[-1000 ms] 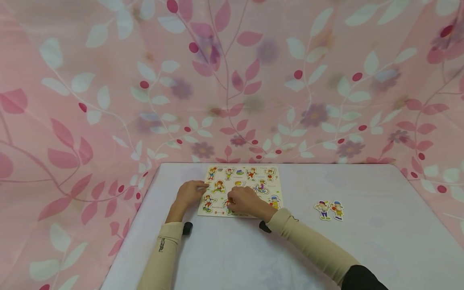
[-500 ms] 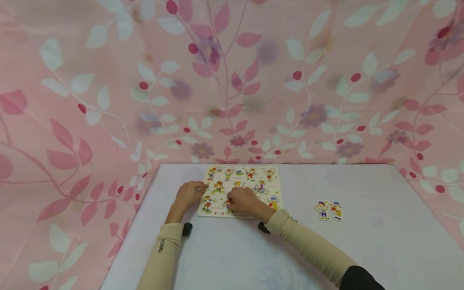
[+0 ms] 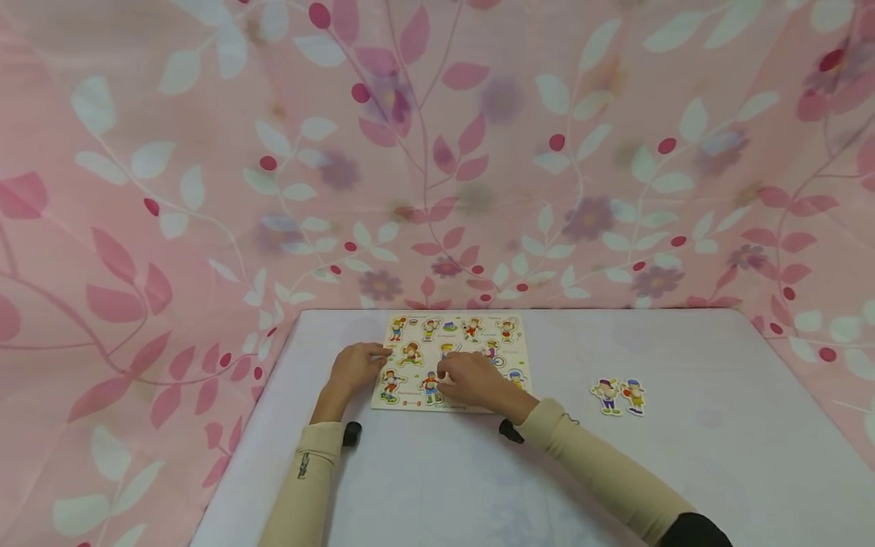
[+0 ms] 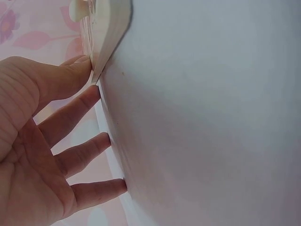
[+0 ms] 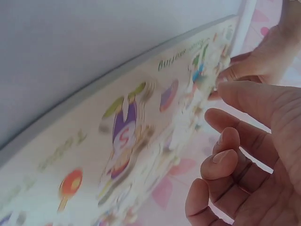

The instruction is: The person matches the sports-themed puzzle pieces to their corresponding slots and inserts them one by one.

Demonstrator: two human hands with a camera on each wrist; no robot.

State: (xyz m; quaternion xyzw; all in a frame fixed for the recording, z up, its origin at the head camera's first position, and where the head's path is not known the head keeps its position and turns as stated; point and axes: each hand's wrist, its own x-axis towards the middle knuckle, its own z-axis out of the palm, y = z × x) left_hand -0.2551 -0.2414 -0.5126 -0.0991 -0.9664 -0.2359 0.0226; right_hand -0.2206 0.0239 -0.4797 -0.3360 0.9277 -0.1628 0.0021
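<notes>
A cream wooden peg puzzle board (image 3: 412, 380) bears colourful sports figures. My left hand (image 3: 355, 372) is at its left edge; in the left wrist view the thumb (image 4: 75, 77) touches the board's rim and the other fingers, spread, rest their tips on the white tabletop. My right hand (image 3: 475, 380) hovers over the board's lower middle, beside a roller-skating figure (image 3: 431, 386). In the right wrist view its fingers (image 5: 221, 165) are loosely bent, with nothing between them and the thumb. That hand hides part of the board in the head view.
Two loose puzzle pieces lie side by side on the table right of the board: a figure in purple trousers (image 3: 608, 396) and one in a blue cap (image 3: 633, 396). Pink floral cloth (image 3: 437, 152) hangs behind the white table (image 3: 424, 486).
My right hand has lifted off the roller-skating figure and shifted slightly right, so that figure now shows whole. The left hand stays at the board's edge.
</notes>
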